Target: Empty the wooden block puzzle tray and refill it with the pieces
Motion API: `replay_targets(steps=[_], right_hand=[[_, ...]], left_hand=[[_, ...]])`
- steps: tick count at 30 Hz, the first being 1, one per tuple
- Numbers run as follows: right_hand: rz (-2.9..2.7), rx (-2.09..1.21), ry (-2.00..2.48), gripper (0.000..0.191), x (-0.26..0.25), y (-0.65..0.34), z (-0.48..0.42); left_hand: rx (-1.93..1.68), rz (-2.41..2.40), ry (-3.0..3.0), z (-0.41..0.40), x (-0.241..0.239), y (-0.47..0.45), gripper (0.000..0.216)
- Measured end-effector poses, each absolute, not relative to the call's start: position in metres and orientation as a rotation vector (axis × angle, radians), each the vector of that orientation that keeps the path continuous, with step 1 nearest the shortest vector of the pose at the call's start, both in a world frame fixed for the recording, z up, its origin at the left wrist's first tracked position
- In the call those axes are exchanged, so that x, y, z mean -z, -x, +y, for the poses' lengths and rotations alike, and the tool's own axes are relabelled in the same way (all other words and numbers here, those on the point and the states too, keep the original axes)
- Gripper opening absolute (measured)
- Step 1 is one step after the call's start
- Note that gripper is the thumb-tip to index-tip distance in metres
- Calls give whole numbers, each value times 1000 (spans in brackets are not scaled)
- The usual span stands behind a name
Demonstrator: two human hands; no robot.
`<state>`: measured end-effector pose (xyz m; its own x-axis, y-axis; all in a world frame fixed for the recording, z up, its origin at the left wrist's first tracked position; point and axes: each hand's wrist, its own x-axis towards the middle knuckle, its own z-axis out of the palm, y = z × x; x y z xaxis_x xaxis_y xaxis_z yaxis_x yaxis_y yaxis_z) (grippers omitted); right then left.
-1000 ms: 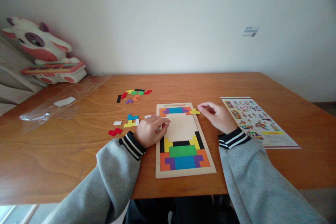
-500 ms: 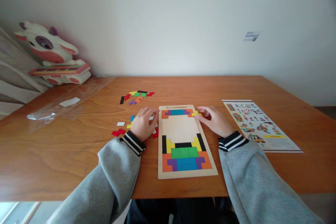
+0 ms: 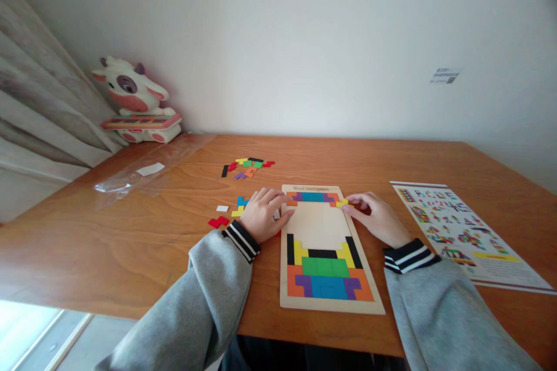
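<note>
Your right hand (image 3: 375,219) pinches the yellow piece (image 3: 342,203) between thumb and fingertips, over the upper right edge of the board (image 3: 333,305); gripping its outer end probably keeps its inner side clear of your fingers. Your left hand (image 3: 264,214) is relaxed, thumb and fingers parted, with nothing visibly grasped, at the opposite edge, perhaps to steady it; you cannot tell whether it presses. Loose pieces (image 3: 241,202) lie left of the board, seemingly for easy reach, and the sheet (image 3: 461,235) lies face-up on the right, probably for glancing at.
</note>
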<state>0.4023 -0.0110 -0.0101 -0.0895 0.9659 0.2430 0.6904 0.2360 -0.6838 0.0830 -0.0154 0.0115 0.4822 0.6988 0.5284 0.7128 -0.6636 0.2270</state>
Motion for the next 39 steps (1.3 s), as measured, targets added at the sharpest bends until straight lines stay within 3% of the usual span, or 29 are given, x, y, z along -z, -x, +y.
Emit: replay_targets(steps=[11, 15, 26, 33, 39], right_hand=[[-1867, -510, 1533, 54, 14, -404, -10], [-1870, -506, 1537, 54, 15, -404, -8], [-1870, -517, 1590, 50, 14, -405, -6], [-1885, -533, 1586, 48, 13, -405, -6], [-1889, -526, 1567, 48, 13, -404, -7]], left_hand=[[519, -2456, 1931, 36, -8, -22, 82], [462, -2608, 1871, 62, -8, -6, 90], [301, -2614, 2163, 124, -5, -51, 92], [251, -2344, 2299, 128, 8, -75, 64], [193, -2095, 2452, 104, 7, -58, 53]])
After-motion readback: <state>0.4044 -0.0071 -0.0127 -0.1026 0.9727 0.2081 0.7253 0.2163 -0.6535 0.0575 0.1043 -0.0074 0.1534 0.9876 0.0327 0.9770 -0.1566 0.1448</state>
